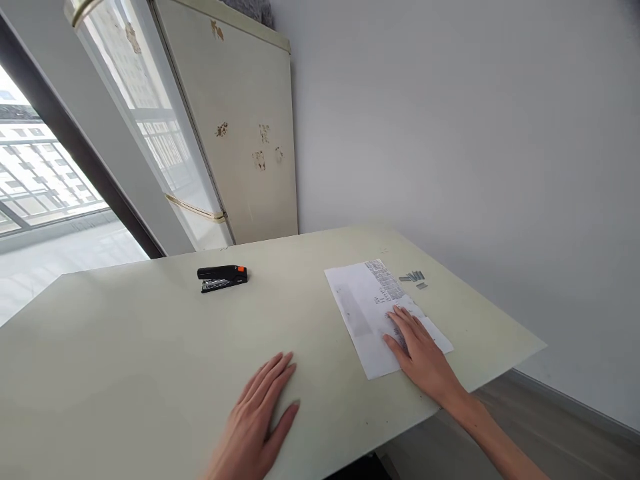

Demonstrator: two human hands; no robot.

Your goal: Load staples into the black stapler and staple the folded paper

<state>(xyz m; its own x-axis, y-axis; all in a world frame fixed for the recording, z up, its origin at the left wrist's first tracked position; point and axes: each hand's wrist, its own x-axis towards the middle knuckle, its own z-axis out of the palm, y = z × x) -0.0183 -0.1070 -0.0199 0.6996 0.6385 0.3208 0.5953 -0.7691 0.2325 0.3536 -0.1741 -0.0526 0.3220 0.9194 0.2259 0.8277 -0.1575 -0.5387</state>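
Observation:
My right hand (417,347) lies with its fingers stretched out on a sheet of white paper (350,303) at the right of the table. Printed text runs along the paper's right side, partly hidden under that hand. On the bare tabletop at the bottom centre, my left hand (260,417) rests flat, thumb apart and nothing in it. A black stapler (223,277) with an orange mark sits farther back on the left, out of reach of both hands' present spots. Several strips of staples (413,277) lie loose just beyond the paper's right edge.
The pale table (150,360) narrows to a corner at the right. Behind it stands a refrigerator (245,133) with worn patches, beside a grey wall (450,133). A window (40,167) with a railing outside is at the far left.

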